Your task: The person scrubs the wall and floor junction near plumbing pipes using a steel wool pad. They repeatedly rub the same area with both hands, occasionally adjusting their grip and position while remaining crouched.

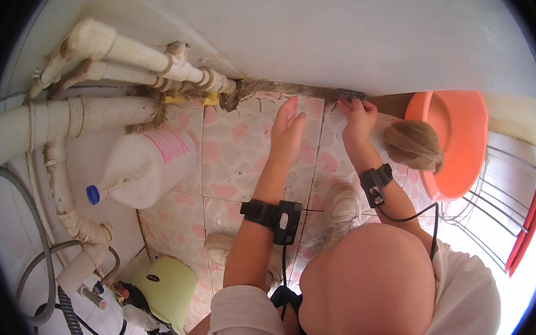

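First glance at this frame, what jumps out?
The two hands stretched out over the pink-patterned floor tiles: the right hand presses a dark scrap at the foot of the wall, the left hand lies open and flat beside it. Next, the orange basin at right, and the white plastic jug lying on its side below the white pipes at left.

The floor (230,151) is laid with pink-and-white patterned ceramic tiles. Directly on it lie a large white plastic jug with a blue cap and pink label (142,166), tipped on its side, an orange plastic basin (456,137) by the wall, and a pale green plastic object (168,287).
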Demonstrator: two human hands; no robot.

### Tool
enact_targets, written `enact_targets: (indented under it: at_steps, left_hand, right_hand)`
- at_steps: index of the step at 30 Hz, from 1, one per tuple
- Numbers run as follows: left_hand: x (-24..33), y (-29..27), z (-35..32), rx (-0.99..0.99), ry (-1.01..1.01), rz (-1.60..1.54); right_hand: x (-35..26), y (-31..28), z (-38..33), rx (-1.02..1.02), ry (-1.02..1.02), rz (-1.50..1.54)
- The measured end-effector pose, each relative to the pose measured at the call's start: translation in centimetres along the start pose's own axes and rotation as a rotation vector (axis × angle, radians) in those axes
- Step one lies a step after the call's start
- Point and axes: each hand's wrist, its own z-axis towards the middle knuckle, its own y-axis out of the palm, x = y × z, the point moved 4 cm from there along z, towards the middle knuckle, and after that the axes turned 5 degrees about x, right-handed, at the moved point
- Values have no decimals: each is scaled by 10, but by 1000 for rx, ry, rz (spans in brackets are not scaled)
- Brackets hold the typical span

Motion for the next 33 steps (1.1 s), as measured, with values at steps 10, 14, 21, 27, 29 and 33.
enact_targets:
  at_steps: [10,14,21,27,29,33]
  left_hand:
    - [-16,20,-1,-91,-33,28]
    - [-17,16,5,-30,-24,27]
    - [-13,20,1,-90,-54,-5]
    - [-24,29,-4,-151,-86,10]
    - [-25,34,-3,-168,-67,19]
    - [-21,44,-2,-192,-25,-21]
  right_hand:
    - [20,21,-16,5,9,-95]
    - [38,46,-32,-155,138,-192]
    - [2,-21,18,112,-91,-70]
    - [-15,-27,18,-7,14,-17]
    - [-18,-16,6,-103,-41,31]
    - [-28,-6,0,-116,-58,64]
